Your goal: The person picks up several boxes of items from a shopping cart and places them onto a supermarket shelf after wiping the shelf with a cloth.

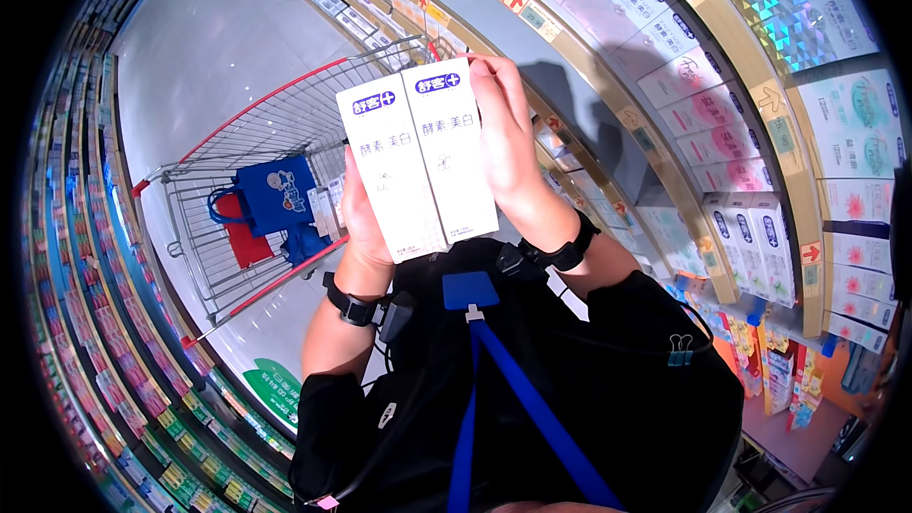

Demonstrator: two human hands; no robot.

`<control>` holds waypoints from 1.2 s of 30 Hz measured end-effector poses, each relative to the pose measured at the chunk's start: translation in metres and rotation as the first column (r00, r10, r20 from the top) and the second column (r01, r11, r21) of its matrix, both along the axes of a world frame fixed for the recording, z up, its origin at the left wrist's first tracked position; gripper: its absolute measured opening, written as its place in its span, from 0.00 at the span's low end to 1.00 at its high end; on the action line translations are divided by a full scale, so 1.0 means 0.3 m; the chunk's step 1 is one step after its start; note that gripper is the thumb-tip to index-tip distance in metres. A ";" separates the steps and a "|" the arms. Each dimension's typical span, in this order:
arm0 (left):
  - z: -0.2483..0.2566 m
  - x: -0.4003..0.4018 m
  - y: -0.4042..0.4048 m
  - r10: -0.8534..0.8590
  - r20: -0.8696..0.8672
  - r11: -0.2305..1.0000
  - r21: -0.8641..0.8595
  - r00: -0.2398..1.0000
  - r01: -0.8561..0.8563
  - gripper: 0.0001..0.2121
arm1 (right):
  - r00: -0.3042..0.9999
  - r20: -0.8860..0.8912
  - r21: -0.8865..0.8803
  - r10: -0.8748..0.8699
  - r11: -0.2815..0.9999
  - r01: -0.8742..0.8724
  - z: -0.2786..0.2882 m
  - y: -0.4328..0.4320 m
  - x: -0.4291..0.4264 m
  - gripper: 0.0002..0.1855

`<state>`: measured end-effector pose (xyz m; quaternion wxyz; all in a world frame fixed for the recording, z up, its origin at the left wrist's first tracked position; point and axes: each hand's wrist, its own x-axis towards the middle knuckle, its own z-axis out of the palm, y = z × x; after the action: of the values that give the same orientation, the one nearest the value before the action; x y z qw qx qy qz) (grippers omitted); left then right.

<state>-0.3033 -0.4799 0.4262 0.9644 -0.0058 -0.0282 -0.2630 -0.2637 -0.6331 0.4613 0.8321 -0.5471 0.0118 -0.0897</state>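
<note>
Two tall white cartons, the left carton and the right carton, are held side by side in front of my chest, touching along their long edges. Both bear blue oval logos and printed writing. My left hand grips the outer side of the left carton, its fingers mostly hidden behind. My right hand is closed round the outer side of the right carton near its top. Beyond the cartons stands a wire shopping cart with red edges. In it lie a blue bag, something red and several small white boxes.
A store shelf with several rows of boxed goods curves close along my right. Another long stocked shelf runs along the left. Grey aisle floor lies between them, with a green floor sticker at lower left.
</note>
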 end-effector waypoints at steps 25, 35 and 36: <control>0.176 0.047 -0.038 -0.131 0.399 0.042 0.917 0.907 -0.397 0.34 | 0.853 0.068 0.711 0.518 0.575 -0.406 -0.241 -0.135 0.008 0.35; 0.153 -0.012 0.015 -0.155 0.565 -0.062 0.813 0.811 -0.579 0.25 | 0.855 0.168 0.736 0.491 0.514 -0.440 -0.231 -0.162 -0.041 0.34; 0.152 -0.020 0.001 -0.177 0.561 -0.058 0.815 0.809 -0.577 0.27 | 0.853 0.155 0.700 0.498 0.554 -0.450 -0.224 -0.164 -0.047 0.36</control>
<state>-0.3093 -0.4796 0.4719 0.6487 0.7551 -0.0882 -0.0356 -0.2778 -0.6824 0.3941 0.9692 -0.1648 -0.0765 0.1662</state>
